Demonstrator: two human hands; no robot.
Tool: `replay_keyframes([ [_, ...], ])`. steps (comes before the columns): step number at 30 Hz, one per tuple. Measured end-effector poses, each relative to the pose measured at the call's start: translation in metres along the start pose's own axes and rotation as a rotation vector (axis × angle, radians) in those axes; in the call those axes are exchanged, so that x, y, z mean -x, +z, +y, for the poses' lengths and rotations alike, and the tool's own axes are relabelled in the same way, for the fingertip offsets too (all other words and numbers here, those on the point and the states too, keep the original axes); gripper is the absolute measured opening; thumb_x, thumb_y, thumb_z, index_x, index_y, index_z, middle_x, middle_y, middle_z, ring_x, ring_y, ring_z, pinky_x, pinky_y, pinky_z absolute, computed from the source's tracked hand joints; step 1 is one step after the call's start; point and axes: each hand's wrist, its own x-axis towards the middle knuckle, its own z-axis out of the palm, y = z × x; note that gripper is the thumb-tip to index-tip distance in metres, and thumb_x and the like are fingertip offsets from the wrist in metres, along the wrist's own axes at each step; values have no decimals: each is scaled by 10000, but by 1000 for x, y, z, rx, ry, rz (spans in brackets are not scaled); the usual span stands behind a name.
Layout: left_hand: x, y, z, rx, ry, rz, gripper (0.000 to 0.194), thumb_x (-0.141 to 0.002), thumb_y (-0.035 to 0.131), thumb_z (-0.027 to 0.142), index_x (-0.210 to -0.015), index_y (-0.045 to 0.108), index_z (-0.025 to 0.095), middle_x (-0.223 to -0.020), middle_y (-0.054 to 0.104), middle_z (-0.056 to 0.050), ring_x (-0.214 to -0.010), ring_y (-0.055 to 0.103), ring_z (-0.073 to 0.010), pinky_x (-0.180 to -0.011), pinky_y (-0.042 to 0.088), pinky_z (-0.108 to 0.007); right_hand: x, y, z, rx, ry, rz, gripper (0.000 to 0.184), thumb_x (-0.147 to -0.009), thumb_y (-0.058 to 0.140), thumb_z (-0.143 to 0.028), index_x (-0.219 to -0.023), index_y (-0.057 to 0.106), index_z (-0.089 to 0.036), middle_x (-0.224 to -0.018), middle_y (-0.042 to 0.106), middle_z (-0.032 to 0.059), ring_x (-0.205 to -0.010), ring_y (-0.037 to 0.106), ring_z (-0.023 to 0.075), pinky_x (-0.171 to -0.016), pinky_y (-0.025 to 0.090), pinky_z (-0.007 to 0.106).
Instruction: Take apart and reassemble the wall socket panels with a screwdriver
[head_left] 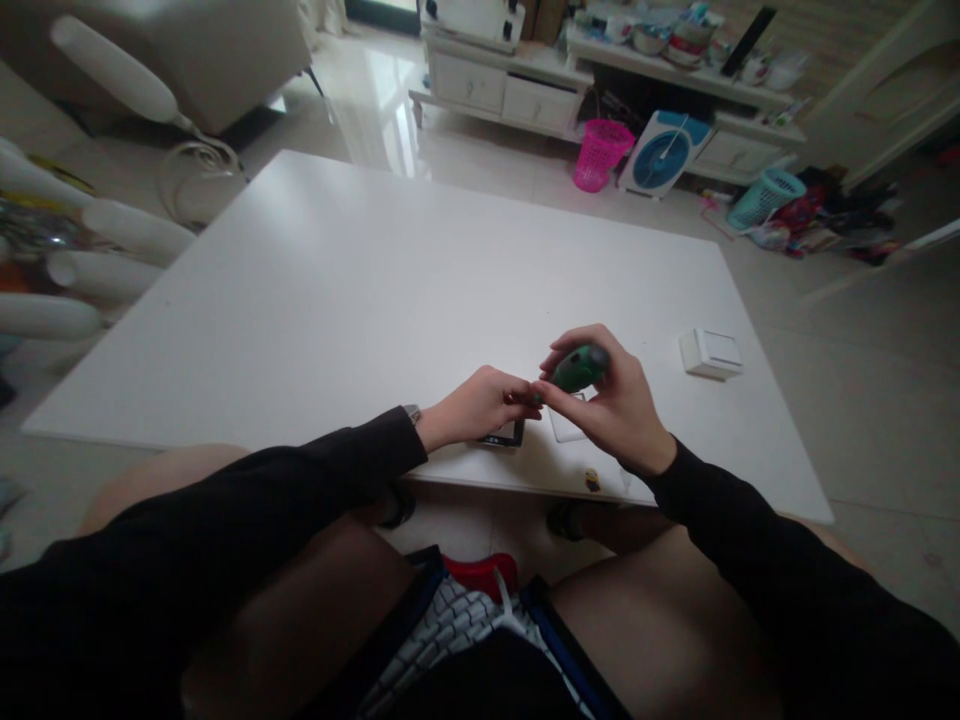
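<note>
My right hand is closed around the green and dark-grey handle of a screwdriver, which tilts up to the right. Its lower end is hidden by my fingers. My left hand meets the right thumb, its fingertips pinched together; whatever they hold is too small and covered to make out. Partly under the left hand lies a flat black-edged object on the table. Below the right hand is a flat white square piece, partly covered by the thumb.
The white table reaches away from my lap. On its right side stands a white box with a flat piece on top. A small cartoon sticker is near the front edge. Beyond are a pink basket and a blue-white fan.
</note>
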Motion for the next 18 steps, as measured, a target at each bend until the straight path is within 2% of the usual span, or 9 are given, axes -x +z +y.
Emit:
replay_keyframes([
  [3, -1, 0, 0, -19, -17, -12, 127, -904, 711, 252, -827, 742, 156, -727, 739, 9, -689, 671, -129, -700, 512, -238, 0, 0, -2, 32, -17, 7, 293, -872, 788, -318, -1064, 578, -246, -882, 695, -9, -764, 689, 165, -737, 585, 329],
  [6, 0, -6, 2, -104, 7, -95, 108, -895, 692, 231, -968, 736, 165, -846, 754, -9, -766, 679, -147, -751, 524, -267, 1, -3, -5, 44, -45, 46, 307, -873, 793, -344, -1071, 574, -259, -869, 687, -11, -750, 683, 171, -725, 584, 337],
  [9, 1, -14, 3, -293, 41, -174, 243, -846, 660, 144, -1083, 706, 164, -1013, 739, -57, -902, 677, -185, -844, 530, -311, 0, -9, -8, 42, -53, 135, 300, -878, 779, -339, -1083, 570, -279, -863, 661, -10, -751, 669, 188, -717, 578, 365],
  [12, 4, -20, 0, -523, 82, -245, 333, -793, 739, 214, -1117, 679, 165, -1094, 683, -96, -1031, 629, -247, -929, 514, -365, -4, -16, -6, 78, -37, 162, 234, -889, 717, -263, -1076, 576, -282, -852, 632, -11, -756, 641, 194, -709, 549, 372],
  [14, 7, -22, -4, -637, 90, -262, 518, -738, 834, 343, -1184, 640, 164, -1160, 648, -117, -1097, 590, -287, -976, 494, -403, -6, -17, 0, 139, -26, 75, 191, -855, 681, -185, -1012, 600, -256, -869, 644, -2, -778, 628, 192, -723, 519, 358],
  [16, 10, -24, -7, -712, 65, -280, 689, -689, 885, 439, -1241, 594, 149, -1205, 622, -134, -1120, 571, -306, -986, 484, -417, -6, -13, 11, 191, 8, -102, 132, -815, 647, -131, -908, 625, -222, -843, 664, 6, -767, 617, 183, -721, 484, 334],
  [18, 13, -26, -9, -754, 21, -302, 735, -671, 901, 460, -1238, 574, 126, -1200, 612, -143, -1106, 572, -307, -967, 486, -406, -4, -6, 24, 227, 83, -295, 80, -817, 626, -120, -811, 636, -199, -757, 665, 4, -708, 602, 169, -695, 448, 310],
])
